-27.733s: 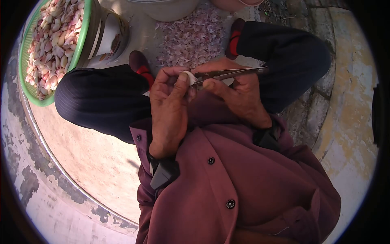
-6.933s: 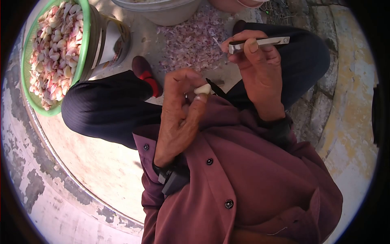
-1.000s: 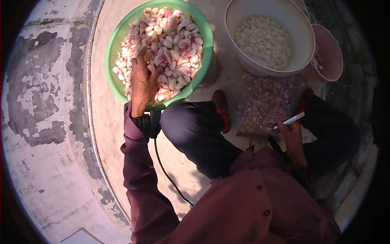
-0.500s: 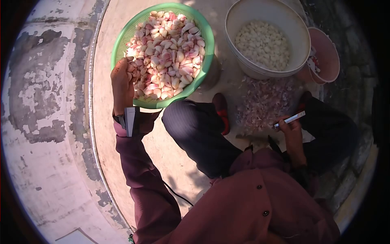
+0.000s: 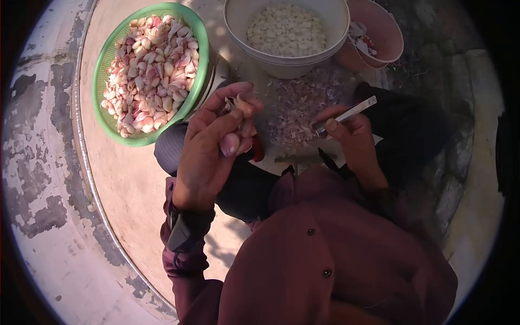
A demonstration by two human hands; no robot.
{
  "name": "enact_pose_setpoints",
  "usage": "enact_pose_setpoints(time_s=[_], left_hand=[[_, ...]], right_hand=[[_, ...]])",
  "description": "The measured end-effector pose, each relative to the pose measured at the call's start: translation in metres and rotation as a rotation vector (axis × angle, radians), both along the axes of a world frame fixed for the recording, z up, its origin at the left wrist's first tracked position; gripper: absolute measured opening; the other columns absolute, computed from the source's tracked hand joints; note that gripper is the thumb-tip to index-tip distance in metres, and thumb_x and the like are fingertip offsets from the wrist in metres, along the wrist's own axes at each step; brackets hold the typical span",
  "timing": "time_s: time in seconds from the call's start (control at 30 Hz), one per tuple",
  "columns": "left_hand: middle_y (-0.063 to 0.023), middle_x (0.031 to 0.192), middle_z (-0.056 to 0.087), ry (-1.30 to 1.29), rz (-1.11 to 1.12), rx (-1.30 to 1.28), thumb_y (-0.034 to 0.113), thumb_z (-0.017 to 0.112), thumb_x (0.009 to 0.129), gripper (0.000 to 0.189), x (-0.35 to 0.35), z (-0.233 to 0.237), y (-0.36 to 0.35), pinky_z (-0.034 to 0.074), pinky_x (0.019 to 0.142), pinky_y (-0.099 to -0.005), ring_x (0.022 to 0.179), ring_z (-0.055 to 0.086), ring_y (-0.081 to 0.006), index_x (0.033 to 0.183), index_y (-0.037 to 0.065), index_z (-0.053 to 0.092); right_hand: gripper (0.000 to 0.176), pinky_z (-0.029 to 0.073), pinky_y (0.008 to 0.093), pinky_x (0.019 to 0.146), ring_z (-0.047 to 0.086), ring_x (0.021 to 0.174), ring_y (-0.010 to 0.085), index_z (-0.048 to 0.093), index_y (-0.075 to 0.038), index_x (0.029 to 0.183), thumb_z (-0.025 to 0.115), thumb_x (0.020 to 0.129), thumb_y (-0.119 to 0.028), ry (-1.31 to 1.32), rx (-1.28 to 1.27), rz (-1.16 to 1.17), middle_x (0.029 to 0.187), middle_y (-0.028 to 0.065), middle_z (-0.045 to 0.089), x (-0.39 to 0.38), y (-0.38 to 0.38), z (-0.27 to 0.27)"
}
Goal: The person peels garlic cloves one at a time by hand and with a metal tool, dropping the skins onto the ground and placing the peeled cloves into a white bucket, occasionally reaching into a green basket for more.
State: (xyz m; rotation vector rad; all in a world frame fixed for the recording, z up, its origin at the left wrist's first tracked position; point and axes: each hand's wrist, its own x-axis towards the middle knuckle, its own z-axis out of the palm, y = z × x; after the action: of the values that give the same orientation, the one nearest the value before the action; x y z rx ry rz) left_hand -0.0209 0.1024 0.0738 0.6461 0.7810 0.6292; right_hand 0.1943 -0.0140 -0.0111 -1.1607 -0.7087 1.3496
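Several unpeeled garlic cloves (image 5: 229, 144) with pinkish skin are gripped in my left hand (image 5: 201, 157), its fingers curled and thumb pressed over them, above my knee. Across from it, my right hand (image 5: 358, 151) is closed around a small knife (image 5: 353, 111); a flat silver end points up and right, while the part by the fingers is mostly hidden. To the left stands a green mesh basket (image 5: 202, 51) heaped with unpeeled cloves (image 5: 149, 76). Ahead, a white bucket (image 5: 281, 64) holds peeled, pale cloves (image 5: 287, 30).
Loose garlic skins (image 5: 303, 103) cover the ground between my feet, below the white bucket. Beside that bucket is a pink bucket (image 5: 389, 35) with some scraps inside. A low ledge with peeling paint (image 5: 38, 162) runs along the left.
My left hand has moved from the green basket's edge to in front of my body, now holding garlic cloves. My right hand keeps the knife. The view has shifted, so the containers appear further left.
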Motion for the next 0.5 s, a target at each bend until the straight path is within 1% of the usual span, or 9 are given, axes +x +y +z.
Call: enact_pose_setpoints(time_s=[0.03,0.1,0.13,0.2,0.23,0.3,0.37,0.43,0.5], left_hand=[[-0.0123,0.105,0.059,-0.013,-0.033,-0.012,0.001,0.049,0.091,0.035,0.01,-0.009,-0.011,0.037,0.056,-0.021,0.067,0.046,-0.0096,0.125,-0.004,0.046],[-0.0123,0.106,0.059,-0.041,-0.075,-0.069,0.002,0.049,0.092,0.031,0.026,-0.025,-0.031,0.036,0.055,-0.0209,0.062,0.043,-0.0081,0.123,-0.003,0.045],[-0.0109,0.103,0.059,-0.045,-0.057,-0.07,0.002,0.049,0.093,0.03,0.034,-0.029,-0.041,0.036,0.055,-0.0205,0.061,0.042,-0.0075,0.122,-0.003,0.045],[-0.0094,0.101,0.059,-0.058,-0.049,-0.089,0.003,0.048,0.094,0.029,0.043,-0.035,-0.057,0.035,0.055,-0.02,0.06,0.042,-0.007,0.122,-0.002,0.044],[-0.0067,0.097,0.059,-0.065,-0.055,-0.069,0.004,0.048,0.095,0.028,0.045,-0.038,-0.063,0.034,0.054,-0.0191,0.06,0.041,-0.0057,0.122,-0.001,0.043],[-0.0039,0.094,0.058,-0.069,-0.056,-0.055,0.006,0.047,0.096,0.027,0.049,-0.041,-0.072,0.033,0.054,-0.0181,0.06,0.04,-0.0044,0.123,0.0,0.043],[0.0007,0.088,0.056,0.111,-0.037,0.049,0.01,0.048,0.098,0.028,0.054,-0.035,-0.079,0.031,0.052,-0.0161,0.06,0.039,-0.0022,0.124,0.003,0.043],[0.0013,0.087,0.056,0.131,-0.032,0.061,0.011,0.049,0.098,0.029,0.055,-0.034,-0.082,0.031,0.052,-0.0157,0.06,0.039,-0.0017,0.125,0.004,0.043],[0.0018,0.087,0.056,0.145,-0.031,0.072,0.013,0.05,0.098,0.029,0.055,-0.035,-0.085,0.031,0.051,-0.0154,0.06,0.039,-0.0012,0.126,0.005,0.042]], right_hand=[[0.017,0.048,0.0273,0.074,0.062,0.083,0.0117,0.064,0.002,0.1,0.062,0.09,-0.013,-0.017,-0.035,-0.024,0.092,0.0054,0.067,0.0,-0.001,0.011],[0.017,0.049,0.0271,0.077,0.062,0.087,0.0126,0.064,0.003,0.099,0.063,0.09,-0.011,-0.026,0.147,-0.06,0.096,0.0076,0.066,0.001,-0.004,0.024],[0.017,0.049,0.0271,0.077,0.062,0.087,0.0126,0.064,0.003,0.099,0.063,0.09,-0.011,-0.042,0.118,-0.073,0.096,0.0076,0.066,0.002,-0.008,0.025],[0.015,0.049,0.0274,0.081,0.063,0.091,0.0149,0.064,0.004,0.099,0.063,0.089,-0.007,-0.147,0.24,-0.073,0.099,0.0101,0.066,0.004,-0.015,0.025],[0.015,0.049,0.0281,0.084,0.063,0.093,0.0166,0.063,0.004,0.1,0.064,0.088,-0.004,-0.087,0.287,-0.112,0.099,0.0114,0.066,0.0,-0.019,0.022],[0.015,0.049,0.0282,0.084,0.063,0.094,0.0167,0.063,0.004,0.101,0.064,0.088,-0.004,-0.111,0.253,-0.088,0.099,0.0116,0.066,-0.003,-0.024,0.021],[0.016,0.049,0.0283,0.084,0.063,0.094,0.0168,0.062,0.004,0.101,0.064,0.088,-0.004,-0.121,0.223,-0.062,0.099,0.0117,0.066,-0.005,-0.027,0.023],[0.018,0.049,0.0285,0.083,0.063,0.093,0.0168,0.062,0.004,0.102,0.066,0.088,-0.007,-0.229,0.307,-0.039,0.099,0.0117,0.067,-0.004,-0.026,0.026],[0.019,0.049,0.0285,0.082,0.063,0.092,0.0167,0.062,0.003,0.102,0.066,0.088,-0.008,-0.28,0.299,-0.029,0.098,0.0115,0.067,-0.004,-0.028,0.026]])
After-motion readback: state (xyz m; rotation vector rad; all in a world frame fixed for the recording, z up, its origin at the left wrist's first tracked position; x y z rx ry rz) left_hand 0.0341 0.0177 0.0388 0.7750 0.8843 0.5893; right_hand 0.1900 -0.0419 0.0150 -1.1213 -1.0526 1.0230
